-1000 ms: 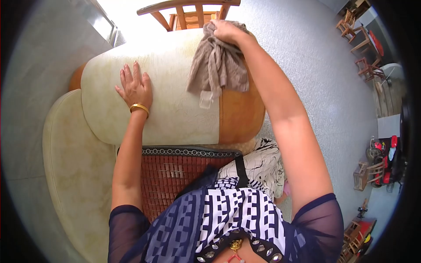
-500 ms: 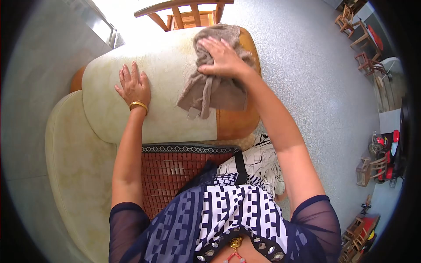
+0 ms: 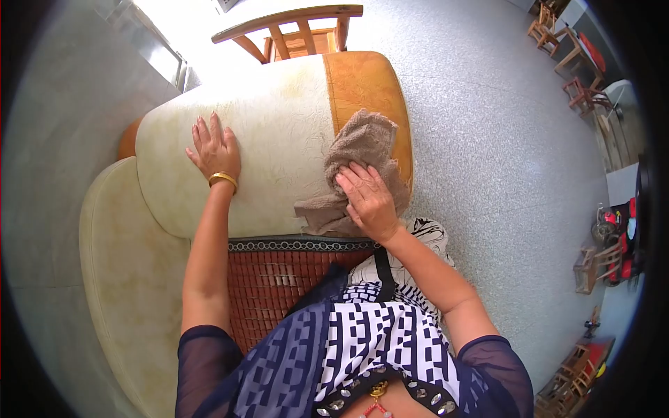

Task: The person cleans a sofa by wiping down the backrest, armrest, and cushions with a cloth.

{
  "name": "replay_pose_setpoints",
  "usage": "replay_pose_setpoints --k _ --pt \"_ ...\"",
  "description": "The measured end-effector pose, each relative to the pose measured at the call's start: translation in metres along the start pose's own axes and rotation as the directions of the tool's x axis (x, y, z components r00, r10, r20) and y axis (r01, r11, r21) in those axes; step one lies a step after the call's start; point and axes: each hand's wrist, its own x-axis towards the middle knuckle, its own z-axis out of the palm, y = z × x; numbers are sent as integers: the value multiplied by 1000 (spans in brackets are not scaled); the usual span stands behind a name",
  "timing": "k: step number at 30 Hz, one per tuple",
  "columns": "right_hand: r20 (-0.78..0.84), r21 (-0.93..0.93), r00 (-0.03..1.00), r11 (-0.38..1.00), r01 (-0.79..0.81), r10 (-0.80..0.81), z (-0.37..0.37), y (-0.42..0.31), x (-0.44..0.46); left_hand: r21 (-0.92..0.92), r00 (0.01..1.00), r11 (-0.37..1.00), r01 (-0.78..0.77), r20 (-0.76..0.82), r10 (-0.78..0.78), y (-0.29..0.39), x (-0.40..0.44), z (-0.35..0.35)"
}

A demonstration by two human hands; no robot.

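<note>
On the rounded arm of the sofa (image 3: 279, 146), I see a pale cover with fine wrinkles, smooth like leather, which meets an orange band (image 3: 366, 80) along a stitched seam. The towel (image 3: 366, 136) is grey-brown, soft and fluffy, and lies crumpled in thick folds over this seam, near the edge closest to the person. Below the sofa arm I notice a mat (image 3: 279, 279) of small reddish tiles with a dark patterned border.

The right hand (image 3: 369, 202) rests on top of the towel, its fingers close together and slightly bent; the cloth spreads beyond it on both sides. The left hand (image 3: 216, 150) lies flat on the pale cover with spread fingers, holding nothing, well apart from the towel.

The right palm is hidden from me, so I cannot tell whether it grips the cloth or only presses it. Strong light washes out the far left edge of the sofa arm, and the wooden chair (image 3: 300, 42) behind is partly covered by it.
</note>
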Motion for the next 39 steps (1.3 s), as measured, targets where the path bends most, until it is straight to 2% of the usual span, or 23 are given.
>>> replay_pose_setpoints --k 5,14,16,17,18,20,21,25,29,31,35,37,38,39 --pt "-26 -81 999 996 -46 44 -10 11 35 18 999 1000 9 31 -10 1 0 -2" --pt "-56 -51 998 999 -18 15 -5 56 106 29 999 999 28 37 -29 2 -2 -2" --pt "-32 -14 996 997 -79 78 0 71 127 17 999 999 29 35 -29 3 -1 -4" --pt "50 -5 986 988 -157 157 0 78 136 15 999 999 30 39 -31 3 -2 -4" --pt "40 -17 987 988 -156 156 -2 78 142 12 999 999 32 41 -32 3 -2 -5" --pt "119 -163 944 944 -288 309 -4 76 153 13 999 1000 26 37 -27 3 -1 -5" --pt "215 -179 909 929 -323 357 -6 75 154 26 999 999 26 42 -27 3 -2 -5" --pt "231 -208 926 945 -252 298 -11 62 128 9 999 1000 25 29 -25 3 -1 -6" --pt "167 -235 966 960 -153 195 -18 49 74 21 999 1000 19 31 -20 4 -1 -5" --pt "94 -163 988 981 -102 119 -21 42 50 40 1000 999 16 3 -16 1 -1 -2" --pt "-37 -79 997 995 -66 64 -21 30 -2 39 1000 999 16 5 -16 -1 -1 1" --pt "-113 96 975 978 -183 193 -28 27 -19 35 1000 999 17 3 -17 0 -1 0" --pt "-114 97 975 978 -183 193 -33 30 -23 35 1000 999 17 2 -17 0 -1 1" --pt "-148 326 889 870 -371 434 -44 28 -23 35 1000 999 21 8 -21 0 -1 0"
